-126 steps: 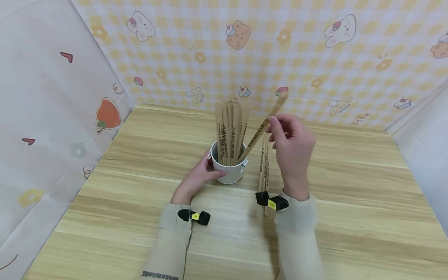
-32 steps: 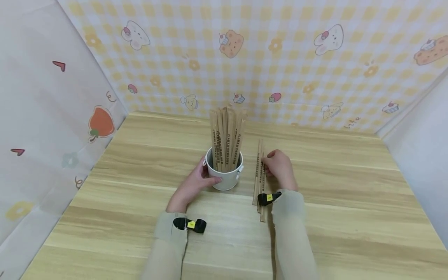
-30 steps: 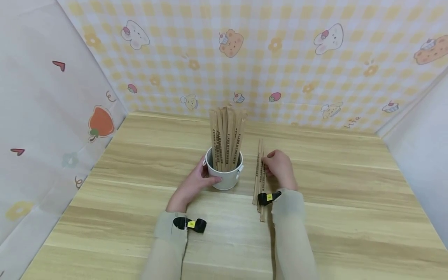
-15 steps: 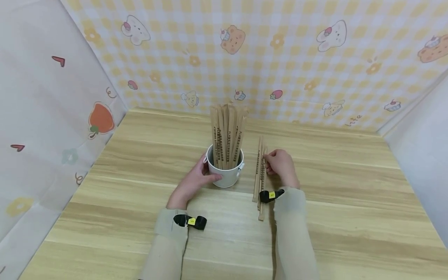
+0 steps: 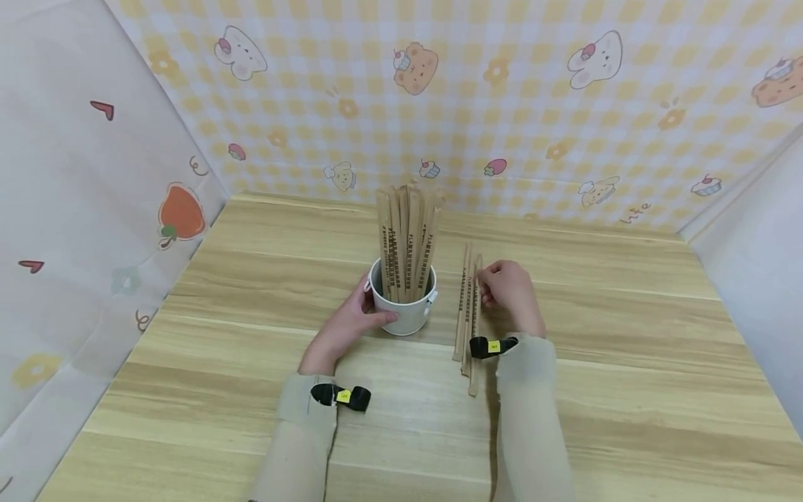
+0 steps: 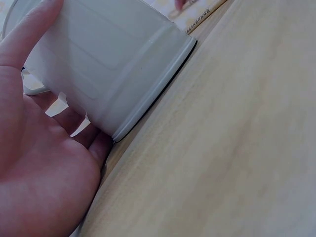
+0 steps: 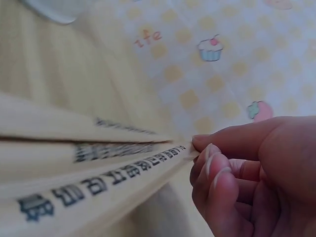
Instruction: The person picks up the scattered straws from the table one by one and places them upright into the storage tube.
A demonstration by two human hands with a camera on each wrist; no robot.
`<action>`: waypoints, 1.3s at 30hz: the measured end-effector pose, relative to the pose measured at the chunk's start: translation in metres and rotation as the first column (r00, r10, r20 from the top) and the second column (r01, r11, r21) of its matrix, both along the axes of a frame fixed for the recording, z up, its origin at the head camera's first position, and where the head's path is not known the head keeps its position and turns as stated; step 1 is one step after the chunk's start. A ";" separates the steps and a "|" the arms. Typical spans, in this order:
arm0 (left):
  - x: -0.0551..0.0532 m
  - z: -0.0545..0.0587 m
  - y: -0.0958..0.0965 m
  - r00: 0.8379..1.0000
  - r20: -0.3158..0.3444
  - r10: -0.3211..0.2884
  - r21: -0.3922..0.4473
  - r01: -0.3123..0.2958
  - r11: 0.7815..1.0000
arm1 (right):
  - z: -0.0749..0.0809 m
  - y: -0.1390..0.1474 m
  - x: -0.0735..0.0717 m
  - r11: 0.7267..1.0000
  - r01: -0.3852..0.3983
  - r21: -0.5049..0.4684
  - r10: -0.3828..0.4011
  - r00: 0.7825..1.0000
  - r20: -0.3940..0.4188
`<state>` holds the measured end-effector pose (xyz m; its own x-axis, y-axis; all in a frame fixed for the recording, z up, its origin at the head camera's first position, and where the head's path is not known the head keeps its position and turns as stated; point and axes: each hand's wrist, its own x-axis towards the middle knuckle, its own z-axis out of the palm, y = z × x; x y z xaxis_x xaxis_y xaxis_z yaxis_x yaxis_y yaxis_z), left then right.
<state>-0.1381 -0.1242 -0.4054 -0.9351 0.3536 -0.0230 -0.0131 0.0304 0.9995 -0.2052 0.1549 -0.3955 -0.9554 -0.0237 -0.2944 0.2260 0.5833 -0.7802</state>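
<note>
A small white bucket [image 5: 406,319] stands on the table, holding several upright paper-wrapped straws [image 5: 409,240] with dark print. My left hand [image 5: 351,324] grips it from the left; the left wrist view shows the thumb on the near side of the bucket wall [image 6: 113,54] and the fingers behind. Right of the bucket, a few more wrapped straws [image 5: 461,307] lie side by side. Thumb and fingers of my right hand [image 5: 511,293] pinch the rightmost wrapped straw [image 7: 111,187] near its far end. Its near end [image 5: 473,383] lies low, close to the tabletop.
The wood-grain table [image 5: 627,348] meets a checked yellow backdrop [image 5: 533,104] behind and a pale printed sheet [image 5: 94,209] at left. Black straps with small cameras [image 5: 492,347] sit on both sleeves.
Earlier the right hand held a straw slanting into the bucket; it then came down to the straws on the table. Lately it has shifted slightly right with the rightmost straw. The left hand stays.
</note>
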 end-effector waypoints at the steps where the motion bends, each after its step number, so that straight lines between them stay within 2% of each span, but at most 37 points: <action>1: 0.000 0.000 0.000 1.000 -0.001 -0.002 0.002 0.002 1.000 | 0.004 0.000 0.001 1.000 0.003 -0.006 -0.003 1.000 -0.010; 5: -0.001 0.000 0.001 1.000 -0.009 -0.005 0.010 0.005 1.000 | 0.020 0.001 0.004 1.000 0.023 -0.011 -0.024 0.998 -0.066; 10: -0.001 -0.001 0.001 1.000 -0.004 -0.005 0.010 0.005 1.000 | 0.042 0.001 0.010 0.997 0.064 -0.030 -0.068 0.983 -0.168; 14: -0.001 0.000 0.000 1.000 -0.002 -0.003 0.008 0.003 1.000 | 0.062 0.000 0.019 0.991 0.114 -0.063 -0.127 0.960 -0.249; 17: -0.001 0.000 0.000 1.000 -0.010 -0.003 0.009 0.003 1.000 | 0.077 -0.001 0.026 0.982 0.154 -0.113 -0.182 0.931 -0.316; 21: -0.001 -0.001 -0.001 1.000 -0.012 -0.002 -0.001 0.002 1.000 | 0.094 -0.005 0.037 0.961 0.183 -0.206 -0.255 0.873 -0.416; 25: -0.001 -0.001 -0.001 1.000 -0.012 0.000 -0.005 0.000 1.000 | 0.106 -0.007 0.046 0.930 0.185 -0.317 -0.330 0.799 -0.503; 30: -0.002 -0.003 -0.001 1.000 -0.011 -0.003 0.004 0.003 1.000 | 0.121 -0.008 0.057 0.863 0.159 -0.479 -0.438 0.708 -0.554; 32: -0.002 -0.003 -0.001 1.000 -0.011 -0.003 0.007 0.003 1.000 | 0.126 -0.010 0.062 0.840 0.134 -0.526 -0.470 0.664 -0.581; 39: -0.001 -0.003 -0.001 1.000 -0.013 -0.002 0.000 0.002 1.000 | 0.138 -0.016 0.076 0.735 -0.040 -0.677 -0.578 0.485 -0.656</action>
<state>-0.1394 -0.1250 -0.4086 -0.9345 0.3558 -0.0105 0.0003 0.0304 0.9995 -0.1294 0.1385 -0.2577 -0.7196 0.4310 0.5444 -0.5950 0.0213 -0.8034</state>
